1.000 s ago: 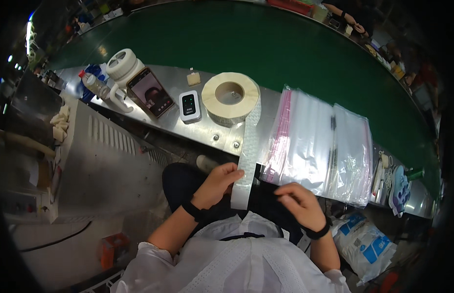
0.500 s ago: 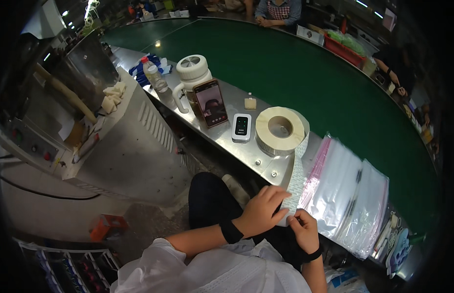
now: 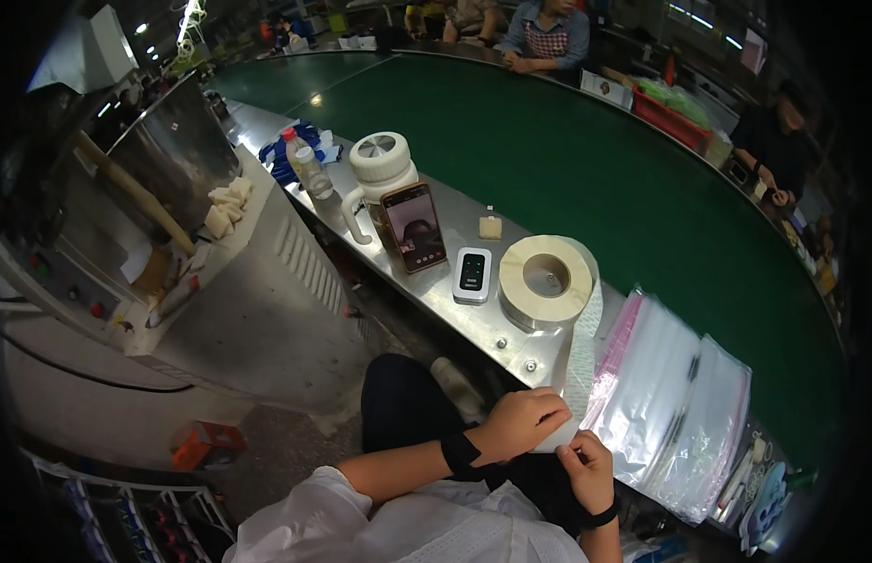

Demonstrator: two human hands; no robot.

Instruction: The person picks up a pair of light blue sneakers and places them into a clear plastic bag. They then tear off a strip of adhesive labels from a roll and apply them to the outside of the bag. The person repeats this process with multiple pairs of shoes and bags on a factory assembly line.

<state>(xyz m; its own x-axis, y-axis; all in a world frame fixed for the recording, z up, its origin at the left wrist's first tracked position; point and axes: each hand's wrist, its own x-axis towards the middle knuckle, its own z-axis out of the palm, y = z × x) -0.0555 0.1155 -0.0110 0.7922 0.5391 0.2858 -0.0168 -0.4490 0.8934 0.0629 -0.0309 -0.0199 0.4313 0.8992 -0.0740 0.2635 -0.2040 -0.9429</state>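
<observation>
A thick roll of cream labels [image 3: 520, 291] lies on its side on the metal bench edge. Its printed backing strip [image 3: 583, 361] runs down toward me over the edge. At the strip's lower end, my left hand [image 3: 518, 427] has its fingers bent together over the strip, the fingertips partly hidden. Just to its right, my right hand [image 3: 589, 469] pinches the white end of the strip between thumb and forefinger. Clear plastic bags [image 3: 647, 385] with a pink edge lie in stacks immediately right of the strip.
Left of the roll are a small white device [image 3: 472, 276], a phone [image 3: 417, 230] leaning on a white-lidded jug [image 3: 380, 161], and bottles [image 3: 313, 174]. A green conveyor belt [image 3: 473, 131] lies beyond. A metal machine [image 3: 257, 291] stands at left. Other people sit across the belt.
The whole view has tilted, so the bench things sit lower in the picture. My left hand's fingers, spread before, are now drawn together over the strip. My right hand keeps its pinch.
</observation>
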